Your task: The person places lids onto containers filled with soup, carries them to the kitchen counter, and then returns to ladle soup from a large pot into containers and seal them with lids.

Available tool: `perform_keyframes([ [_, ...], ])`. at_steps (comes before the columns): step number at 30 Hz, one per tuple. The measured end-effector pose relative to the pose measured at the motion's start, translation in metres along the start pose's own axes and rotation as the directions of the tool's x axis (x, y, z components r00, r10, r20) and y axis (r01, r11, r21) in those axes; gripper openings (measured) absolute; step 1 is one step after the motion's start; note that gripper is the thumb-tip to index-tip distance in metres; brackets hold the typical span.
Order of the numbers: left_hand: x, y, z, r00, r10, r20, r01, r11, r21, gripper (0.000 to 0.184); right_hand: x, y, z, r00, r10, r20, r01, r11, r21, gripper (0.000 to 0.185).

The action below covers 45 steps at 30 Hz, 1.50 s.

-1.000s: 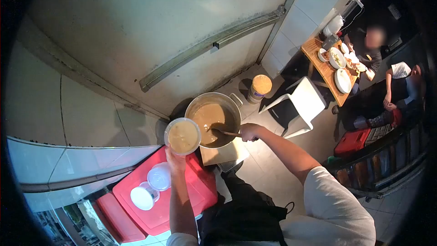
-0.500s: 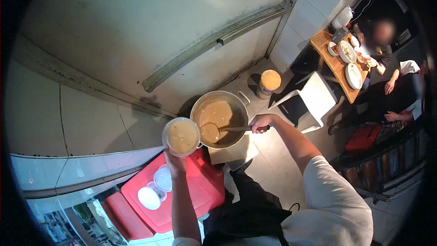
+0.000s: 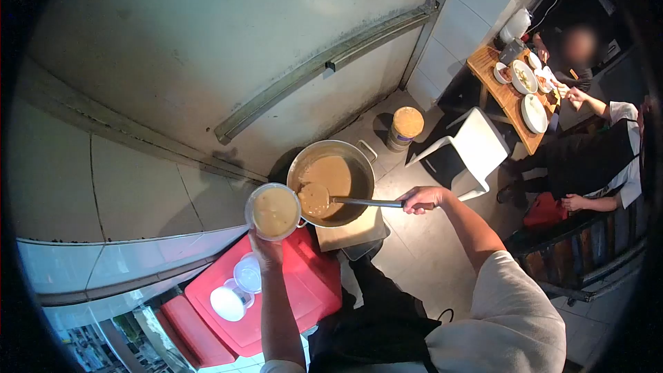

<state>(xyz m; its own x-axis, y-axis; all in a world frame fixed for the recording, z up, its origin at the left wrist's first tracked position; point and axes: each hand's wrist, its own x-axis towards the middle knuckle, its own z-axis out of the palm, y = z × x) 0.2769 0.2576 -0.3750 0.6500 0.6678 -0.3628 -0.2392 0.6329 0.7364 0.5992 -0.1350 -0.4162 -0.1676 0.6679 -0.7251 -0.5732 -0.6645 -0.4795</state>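
A round, clear plastic tub [image 3: 275, 211] of pale tan soup rests in my left hand [image 3: 268, 250], held just left of a large metal pot [image 3: 368, 178]. My right hand [image 3: 426, 199] grips the dark handle end of a long metal ladle [image 3: 366, 202]. Its bowl, filled with brown liquid, is over the pot close to the tub. More of the same thick brown soup [image 3: 328, 173] lies inside the pot. The fingers of my left hand are mostly hidden beneath the tub.
Plastic tubs [image 3: 247, 273] and a white lid [image 3: 227, 304] lie on a red cooler box [image 3: 293, 304]. A lidded bucket [image 3: 406, 128] and a white chair [image 3: 475, 146] stand right of the pot. Two people sit by a wooden table [image 3: 496, 84] with bowls, near a dark railing [image 3: 573, 262].
My right hand has moved right and slightly down, and more of the ladle's shaft shows. The ladle's bowl has shifted slightly left toward the tub. A seated person now reaches over the table.
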Motion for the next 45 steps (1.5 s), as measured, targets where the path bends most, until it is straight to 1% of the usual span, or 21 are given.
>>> perform_keyframes([
  [2, 0.0, 0.0, 0.0, 1.0, -0.001, 0.002, 0.001, 1.0, 0.004, 0.066, -0.016, 0.01, 0.014, 0.999, -0.036, -0.016, 0.037, 0.998, 0.06, 0.053],
  [4, 0.002, 0.0, -0.003, 1.0, -0.001, 0.013, 0.001, 1.0, 0.015, 0.067, -0.032, 0.02, 0.029, 0.997, -0.051, -0.065, 0.06, 0.988, 0.14, 0.053],
  [6, 0.007, -0.006, -0.013, 1.0, -0.009, 0.004, 0.009, 0.999, -0.03, 0.068, -0.043, 0.031, 0.042, 0.99, -0.056, -0.126, 0.08, 0.979, 0.19, 0.052],
  [9, 0.015, -0.021, -0.027, 1.0, -0.011, 0.01, 0.012, 0.994, -0.111, 0.069, -0.067, 0.029, 0.079, 0.972, -0.053, -0.229, 0.094, 0.981, 0.171, 0.051],
  [11, 0.018, -0.026, -0.026, 1.0, -0.005, 0.017, 0.007, 0.989, -0.149, 0.069, -0.086, 0.022, 0.102, 0.962, -0.039, -0.268, 0.09, 0.98, 0.178, 0.051],
  [13, 0.021, -0.032, -0.02, 1.0, 0.004, 0.019, 0.0, 0.985, -0.171, 0.068, -0.102, 0.018, 0.12, 0.953, -0.06, -0.296, 0.125, 0.97, 0.208, 0.05],
  [14, 0.023, -0.034, -0.019, 0.999, -0.002, 0.032, 0.008, 0.983, -0.184, 0.068, -0.113, 0.013, 0.132, 0.937, -0.056, -0.346, 0.128, 0.973, 0.19, 0.049],
  [16, 0.028, -0.041, -0.022, 0.998, -0.016, 0.056, 0.027, 0.978, -0.208, 0.067, -0.134, 0.003, 0.147, 0.937, -0.062, -0.344, 0.134, 0.973, 0.189, 0.048],
  [19, 0.033, -0.049, -0.019, 0.999, -0.042, -0.021, 0.038, 0.981, -0.193, 0.067, -0.167, -0.016, 0.172, 0.925, -0.059, -0.376, 0.144, 0.969, 0.203, 0.048],
  [22, 0.045, -0.064, -0.027, 0.998, -0.058, 0.006, 0.058, 0.974, -0.219, 0.062, -0.2, -0.035, 0.195, 0.903, -0.049, -0.427, 0.161, 0.96, 0.229, 0.047],
  [25, 0.053, -0.08, -0.029, 0.997, -0.055, 0.048, 0.063, 0.981, -0.182, 0.06, -0.228, -0.047, 0.211, 0.894, -0.096, -0.438, 0.226, 0.94, 0.255, 0.044],
  [28, 0.053, -0.094, -0.018, 0.997, -0.077, 0.022, 0.079, 0.983, -0.166, 0.058, -0.255, -0.073, 0.235, 0.874, -0.103, -0.475, 0.237, 0.944, 0.23, 0.043],
  [29, 0.053, -0.098, -0.012, 0.996, -0.086, 0.015, 0.087, 0.983, -0.163, 0.058, -0.261, -0.077, 0.24, 0.867, -0.111, -0.485, 0.244, 0.944, 0.221, 0.043],
  [30, 0.053, -0.102, -0.007, 0.994, -0.098, 0.052, 0.106, 0.976, -0.188, 0.058, -0.265, -0.077, 0.24, 0.878, -0.121, -0.463, 0.25, 0.941, 0.227, 0.045],
  [33, 0.054, -0.115, 0.012, 0.993, -0.121, 0.008, 0.121, 0.978, -0.167, 0.06, -0.273, -0.088, 0.252, 0.874, -0.123, -0.47, 0.245, 0.947, 0.208, 0.046],
  [34, 0.056, -0.119, 0.019, 0.989, -0.125, 0.077, 0.14, 0.961, -0.237, 0.045, -0.274, -0.091, 0.256, 0.876, -0.114, -0.469, 0.238, 0.948, 0.213, 0.045],
  [36, 0.055, -0.124, 0.034, 0.988, -0.132, 0.077, 0.147, 0.958, -0.248, 0.045, -0.271, -0.097, 0.264, 0.881, -0.096, -0.463, 0.221, 0.949, 0.223, 0.043],
  [39, 0.055, -0.125, 0.053, 0.987, -0.151, 0.057, 0.161, 0.945, -0.283, 0.048, -0.262, -0.092, 0.272, 0.887, -0.108, -0.448, 0.228, 0.948, 0.221, 0.047],
  [40, 0.057, -0.125, 0.057, 0.987, -0.15, 0.061, 0.161, 0.944, -0.287, 0.049, -0.258, -0.088, 0.276, 0.876, -0.113, -0.468, 0.218, 0.96, 0.177, 0.048],
  [44, 0.063, -0.119, 0.063, 0.99, -0.132, 0.05, 0.141, 0.954, -0.264, 0.051, -0.251, -0.095, 0.3, 0.847, -0.126, -0.516, 0.067, 0.989, -0.131, 0.059],
  [45, 0.063, -0.114, 0.066, 0.991, -0.127, 0.052, 0.136, 0.956, -0.261, 0.051, -0.249, -0.097, 0.308, 0.83, -0.149, -0.538, 0.053, 0.981, -0.188, 0.057],
])
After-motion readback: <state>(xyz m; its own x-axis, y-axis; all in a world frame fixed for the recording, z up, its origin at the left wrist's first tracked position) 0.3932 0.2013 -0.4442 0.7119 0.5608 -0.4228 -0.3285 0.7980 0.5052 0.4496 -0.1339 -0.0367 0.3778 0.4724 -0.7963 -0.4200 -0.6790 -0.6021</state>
